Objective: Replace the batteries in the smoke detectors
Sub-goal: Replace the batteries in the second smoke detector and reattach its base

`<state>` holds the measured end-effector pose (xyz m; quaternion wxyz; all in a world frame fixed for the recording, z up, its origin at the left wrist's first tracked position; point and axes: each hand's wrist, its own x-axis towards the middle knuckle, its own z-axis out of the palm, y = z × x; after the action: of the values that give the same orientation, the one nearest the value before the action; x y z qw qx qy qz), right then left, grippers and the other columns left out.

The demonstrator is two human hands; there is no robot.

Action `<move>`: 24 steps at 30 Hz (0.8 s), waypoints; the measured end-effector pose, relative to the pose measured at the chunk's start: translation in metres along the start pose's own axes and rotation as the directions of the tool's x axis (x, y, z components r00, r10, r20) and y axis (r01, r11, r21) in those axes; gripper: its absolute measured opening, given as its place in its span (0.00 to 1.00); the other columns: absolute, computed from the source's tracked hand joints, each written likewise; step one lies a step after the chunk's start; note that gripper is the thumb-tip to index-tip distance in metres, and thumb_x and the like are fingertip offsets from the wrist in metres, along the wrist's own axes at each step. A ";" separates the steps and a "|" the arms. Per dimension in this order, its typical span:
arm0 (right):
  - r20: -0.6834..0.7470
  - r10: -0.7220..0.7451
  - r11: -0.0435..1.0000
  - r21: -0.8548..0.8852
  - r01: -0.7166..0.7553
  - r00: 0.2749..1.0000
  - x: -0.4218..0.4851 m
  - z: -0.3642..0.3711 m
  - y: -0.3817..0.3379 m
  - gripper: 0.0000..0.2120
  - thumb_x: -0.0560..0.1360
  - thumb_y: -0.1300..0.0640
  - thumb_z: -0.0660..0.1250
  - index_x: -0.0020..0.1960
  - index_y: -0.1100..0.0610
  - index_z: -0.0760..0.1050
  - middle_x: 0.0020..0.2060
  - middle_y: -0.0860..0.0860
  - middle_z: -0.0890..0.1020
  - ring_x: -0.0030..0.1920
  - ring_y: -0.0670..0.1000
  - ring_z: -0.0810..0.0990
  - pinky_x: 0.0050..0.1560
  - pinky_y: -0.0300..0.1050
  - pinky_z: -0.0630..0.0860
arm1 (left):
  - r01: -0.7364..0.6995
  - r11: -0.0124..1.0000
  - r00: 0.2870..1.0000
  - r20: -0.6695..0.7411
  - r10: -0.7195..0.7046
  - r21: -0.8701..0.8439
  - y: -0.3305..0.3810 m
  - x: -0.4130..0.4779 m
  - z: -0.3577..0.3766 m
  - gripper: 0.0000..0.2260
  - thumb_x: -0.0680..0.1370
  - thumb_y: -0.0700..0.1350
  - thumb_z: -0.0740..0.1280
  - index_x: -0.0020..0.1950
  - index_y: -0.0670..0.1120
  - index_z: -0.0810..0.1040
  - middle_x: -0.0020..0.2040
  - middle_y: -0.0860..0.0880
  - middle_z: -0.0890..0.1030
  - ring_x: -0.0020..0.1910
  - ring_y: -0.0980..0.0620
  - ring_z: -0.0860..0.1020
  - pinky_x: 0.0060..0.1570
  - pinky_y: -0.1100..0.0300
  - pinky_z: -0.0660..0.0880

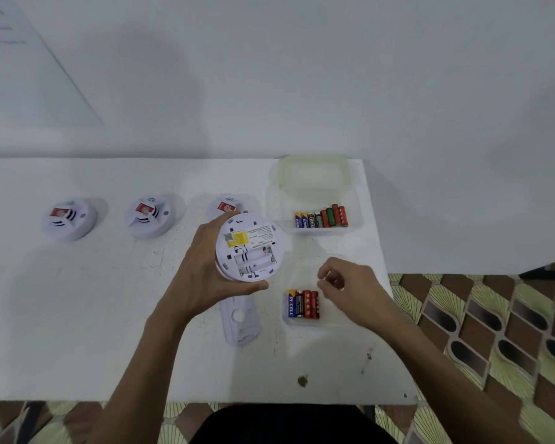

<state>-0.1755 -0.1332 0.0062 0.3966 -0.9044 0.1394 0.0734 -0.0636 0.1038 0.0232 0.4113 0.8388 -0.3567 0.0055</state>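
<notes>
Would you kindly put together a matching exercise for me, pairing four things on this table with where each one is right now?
Things
1. held smoke detector
2. detached back plate
3. near battery tray
4. far battery container

Places
A. flat on the table, just nearer the person than the left hand
B. back right of the table, with a pale green lid behind it
C. gripped in the left hand, open battery bay facing up
D. beside the curled fingers of the right hand

Pairs: 1-C, 2-A, 3-D, 4-B
</notes>
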 end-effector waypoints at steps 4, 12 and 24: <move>-0.102 -0.111 0.994 0.012 0.113 0.989 0.027 -0.023 -0.017 0.02 0.77 0.58 0.67 0.46 0.53 0.78 0.38 0.44 0.81 0.38 0.43 0.79 0.39 0.30 0.75 | 0.013 1.000 1.000 -0.020 -0.014 -0.016 0.001 0.005 0.001 0.40 0.63 0.69 0.70 0.71 0.60 0.59 0.68 0.62 0.66 0.67 0.63 0.65 0.67 0.59 0.63; -0.027 -0.112 0.967 -0.234 0.103 0.993 0.118 -0.038 -0.027 0.12 0.77 0.56 0.66 0.60 0.54 0.77 0.44 0.51 0.80 0.41 0.53 0.79 0.43 0.44 0.77 | 0.052 0.997 0.999 -0.001 -0.052 -0.060 -0.007 0.018 0.002 0.40 0.63 0.71 0.69 0.71 0.63 0.58 0.69 0.55 0.68 0.68 0.58 0.67 0.68 0.58 0.63; 0.210 -0.061 0.946 -0.299 0.124 0.976 0.167 -0.028 -0.014 0.12 0.71 0.52 0.75 0.51 0.52 0.77 0.39 0.45 0.77 0.38 0.48 0.76 0.43 0.44 0.74 | 0.062 0.995 0.998 -0.016 -0.064 -0.074 -0.006 0.025 -0.002 0.37 0.64 0.73 0.66 0.70 0.68 0.58 0.66 0.71 0.65 0.65 0.69 0.65 0.65 0.73 0.61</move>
<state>-0.0117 -0.1771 -0.0063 0.2642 -0.9492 0.0432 0.1653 -0.0408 0.0929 0.0279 0.4450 0.8339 -0.3262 -0.0128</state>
